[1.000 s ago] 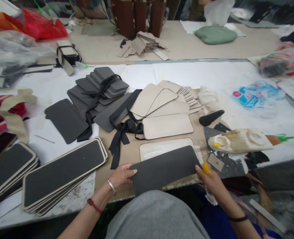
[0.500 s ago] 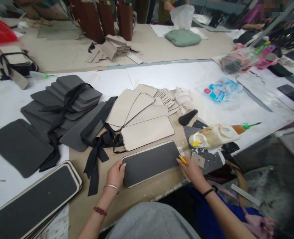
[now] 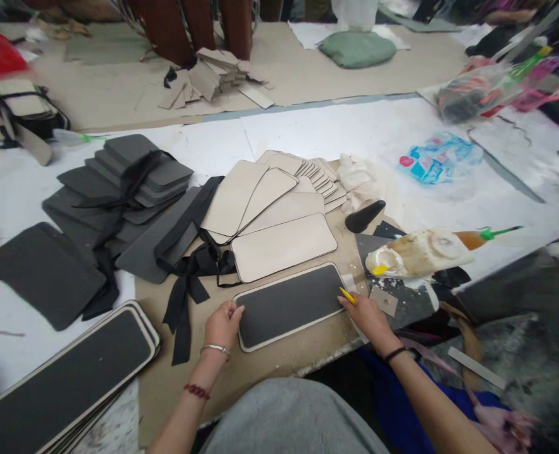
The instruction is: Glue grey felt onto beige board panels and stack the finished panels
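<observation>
A dark grey rounded panel (image 3: 288, 307) lies on the brown board in front of me, over a beige piece that shows as a pale rim all round. At its left end my left hand (image 3: 223, 325) is closed, thumb and fingers pinching the edge. My right hand (image 3: 365, 318) is closed on a slim yellow pointed tool (image 3: 347, 295), its fingertips at the panel's right end. Just beyond lies a beige panel (image 3: 283, 247), with a fan of similar beige pieces (image 3: 241, 195) behind it. A black fabric strip (image 3: 183, 315) lies left of the panel.
Dark grey pieces (image 3: 47, 274) spread at left, above a stack of long rimmed panels (image 3: 71, 378). Right of my hands lie a glue-smeared bottle (image 3: 423, 252), a black oval object (image 3: 365, 216) and a crumpled plastic bag (image 3: 442, 157). Cardboard scraps (image 3: 213, 79) sit farther back.
The dark sheet sits more evenly over the beige piece, whose rim now shows on all sides. Both hands remain at its ends. The camera view has shifted slightly.
</observation>
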Demonstrator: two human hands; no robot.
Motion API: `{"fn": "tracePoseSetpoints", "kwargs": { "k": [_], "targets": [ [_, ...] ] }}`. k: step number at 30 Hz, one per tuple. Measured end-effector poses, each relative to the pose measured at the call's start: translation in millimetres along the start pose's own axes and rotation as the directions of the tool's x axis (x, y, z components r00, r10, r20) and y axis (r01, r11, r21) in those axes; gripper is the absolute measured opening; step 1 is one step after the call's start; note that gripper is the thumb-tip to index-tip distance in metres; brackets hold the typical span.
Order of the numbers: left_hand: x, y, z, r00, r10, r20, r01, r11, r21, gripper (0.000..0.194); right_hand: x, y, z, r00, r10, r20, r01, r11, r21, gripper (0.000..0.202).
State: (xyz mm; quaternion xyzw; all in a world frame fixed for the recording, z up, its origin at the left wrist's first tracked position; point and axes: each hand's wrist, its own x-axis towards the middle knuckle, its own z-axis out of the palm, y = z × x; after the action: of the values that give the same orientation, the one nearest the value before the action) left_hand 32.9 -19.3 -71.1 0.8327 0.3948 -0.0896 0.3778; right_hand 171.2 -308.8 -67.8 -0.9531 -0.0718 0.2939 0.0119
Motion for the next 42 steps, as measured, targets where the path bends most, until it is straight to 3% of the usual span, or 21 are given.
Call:
{"fn": "tracePoseSetpoints", "kwargs": {
  "k": [13, 24, 42],
  "targets": [
    [4, -6, 3.1, 0.998, -0.068, 0.009, 0.069, 0.988, -0.135, 0.020, 7, 7, 8, 0.999, -0.048, -0.020, 0.047, 0.998, -0.036, 0.041],
    [2, -7, 3.0, 0.996, -0.068, -0.058, 0.061, 0.991, -0.121, 0.021, 4, 2, 3, 1.000, -0.022, -0.014, 0.022, 0.999, -0.035, 0.042],
    [8, -20, 8.3, 0.999, -0.044, -0.017, 0.043, 0.997, -0.070, 0.020, -5, -8, -9, 0.999, 0.044, -0.002, -0.044, 0.999, 0.023, 0.036]
  ]
}}
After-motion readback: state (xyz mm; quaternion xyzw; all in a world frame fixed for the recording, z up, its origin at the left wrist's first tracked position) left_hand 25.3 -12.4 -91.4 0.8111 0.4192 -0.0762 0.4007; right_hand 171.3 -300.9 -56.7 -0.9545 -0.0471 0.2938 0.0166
